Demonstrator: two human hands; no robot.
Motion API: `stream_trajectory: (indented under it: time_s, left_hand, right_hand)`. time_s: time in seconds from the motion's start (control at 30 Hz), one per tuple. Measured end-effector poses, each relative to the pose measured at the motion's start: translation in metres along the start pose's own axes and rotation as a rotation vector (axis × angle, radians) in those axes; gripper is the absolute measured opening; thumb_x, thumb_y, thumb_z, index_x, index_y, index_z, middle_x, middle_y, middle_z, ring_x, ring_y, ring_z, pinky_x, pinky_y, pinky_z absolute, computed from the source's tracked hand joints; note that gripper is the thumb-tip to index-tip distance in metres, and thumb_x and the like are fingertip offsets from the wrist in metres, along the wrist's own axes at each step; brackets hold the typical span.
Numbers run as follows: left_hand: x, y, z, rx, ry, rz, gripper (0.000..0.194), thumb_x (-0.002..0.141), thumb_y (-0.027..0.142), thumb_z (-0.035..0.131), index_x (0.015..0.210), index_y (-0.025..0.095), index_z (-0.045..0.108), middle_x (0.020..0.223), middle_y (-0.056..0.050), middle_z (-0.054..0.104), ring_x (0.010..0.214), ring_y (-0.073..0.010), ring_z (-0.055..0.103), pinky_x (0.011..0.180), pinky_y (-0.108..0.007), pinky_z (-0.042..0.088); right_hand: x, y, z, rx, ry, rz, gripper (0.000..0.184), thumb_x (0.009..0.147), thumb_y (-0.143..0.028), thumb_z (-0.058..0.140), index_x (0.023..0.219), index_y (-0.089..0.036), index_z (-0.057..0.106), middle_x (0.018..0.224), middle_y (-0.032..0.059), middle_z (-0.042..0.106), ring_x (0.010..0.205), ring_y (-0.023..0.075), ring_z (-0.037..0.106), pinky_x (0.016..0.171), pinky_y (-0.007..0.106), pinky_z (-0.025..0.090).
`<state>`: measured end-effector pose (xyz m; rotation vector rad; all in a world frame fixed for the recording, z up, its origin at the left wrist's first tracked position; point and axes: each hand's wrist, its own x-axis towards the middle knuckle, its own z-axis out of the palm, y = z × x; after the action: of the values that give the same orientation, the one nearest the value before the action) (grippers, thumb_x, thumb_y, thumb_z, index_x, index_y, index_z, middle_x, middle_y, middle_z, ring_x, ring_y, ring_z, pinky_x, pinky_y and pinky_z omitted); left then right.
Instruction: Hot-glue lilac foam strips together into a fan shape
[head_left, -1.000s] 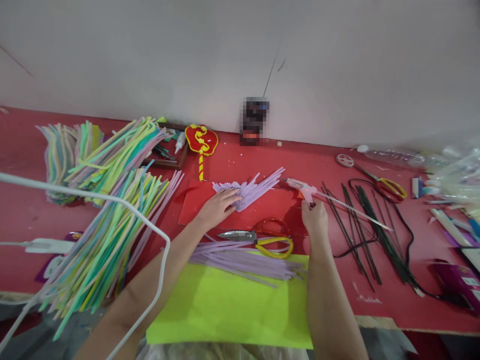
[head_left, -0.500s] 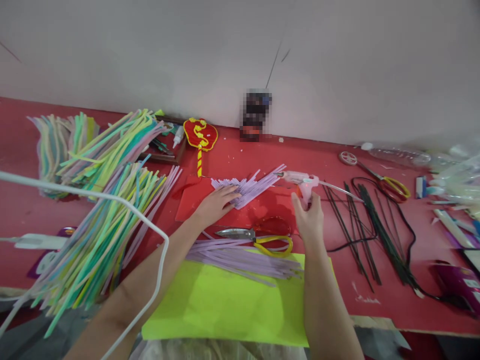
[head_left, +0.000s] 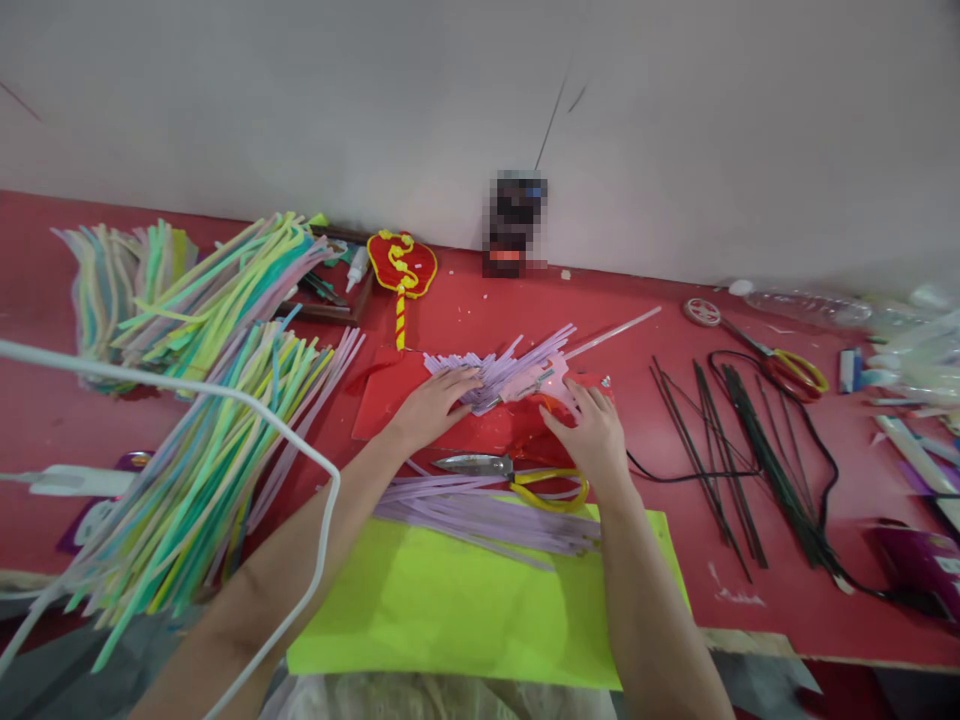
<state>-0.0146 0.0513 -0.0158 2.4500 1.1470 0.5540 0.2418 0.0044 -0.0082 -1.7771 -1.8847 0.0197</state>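
Lilac pipe cleaners (head_left: pixel 536 350) lie fanned out on a red sheet (head_left: pixel 382 395). My left hand (head_left: pixel 435 408) rests flat on their left part with the fingers stretched out and the thumb apart. My right hand (head_left: pixel 596 430) is closed around the handle of a pink glue gun (head_left: pixel 551 375). Its nozzle points left and down at the pipe cleaners, close to my left fingertips. A clear glue stick (head_left: pixel 615 332) sticks out of its back. Just below my hands are yellow-handled scissors (head_left: pixel 480 466) on more lilac pipe cleaners (head_left: pixel 480 515).
A yellow-green sheet (head_left: pixel 450 610) lies in front. Bundles of coloured pipe cleaners (head_left: pixel 202 480) fill the left, under a white cable (head_left: pixel 247 400). Dark green stems (head_left: pixel 772 470), a black cord (head_left: pixel 829 450) and second scissors (head_left: pixel 795 372) lie right. A red fan-shaped ornament (head_left: pixel 403 265) stands behind.
My right hand has brought the glue gun left and down, its nozzle now among the lilac pipe cleaners and its glue stick tilted up. My left hand has stayed in place.
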Motion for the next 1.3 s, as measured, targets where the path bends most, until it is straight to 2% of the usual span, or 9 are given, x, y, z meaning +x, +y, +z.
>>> stream_trajectory:
  time_s: [0.2,0.57,0.8,1.3]
  left_hand:
    - [0.0,0.0,-0.001,0.002,-0.004,0.011,0.034,0.089,0.021,0.047,0.122,0.019,0.052,0.138,-0.007,0.049,0.131,-0.0175,0.04,0.114,-0.041,0.028]
    - [0.0,0.001,0.0,0.002,-0.007,-0.006,0.034,0.088,0.02,0.047,0.122,0.018,0.052,0.139,-0.007,0.048,0.132,-0.017,0.04,0.114,-0.039,0.027]
    - [0.0,-0.002,0.002,0.004,-0.013,-0.007,0.034,0.089,0.021,0.045,0.122,0.019,0.051,0.14,-0.006,0.047,0.132,-0.0171,0.039,0.114,-0.04,0.027]
    - [0.0,-0.004,0.003,0.011,-0.002,0.005,0.035,0.087,0.02,0.048,0.122,0.018,0.052,0.139,-0.007,0.048,0.131,-0.017,0.04,0.114,-0.038,0.027]
  right_hand:
    - [0.0,0.001,0.008,-0.042,0.049,-0.022,0.044,0.081,-0.042,0.056,0.118,-0.018,0.059,0.095,0.0096,0.062,0.09,0.0247,0.058,0.083,0.039,0.046]
    - [-0.002,-0.006,0.0,-0.135,0.072,-0.068,0.041,0.083,-0.039,0.055,0.119,-0.019,0.059,0.091,0.0091,0.06,0.088,0.0238,0.055,0.082,0.038,0.043]
    - [-0.002,-0.009,-0.001,-0.068,0.04,-0.028,0.041,0.083,-0.037,0.054,0.12,-0.021,0.059,0.092,0.0087,0.06,0.089,0.0241,0.054,0.084,0.039,0.044]
    - [-0.004,-0.005,-0.001,0.071,0.006,0.047,0.042,0.083,-0.037,0.053,0.119,-0.017,0.061,0.091,0.0086,0.059,0.086,0.0217,0.054,0.085,0.036,0.046]
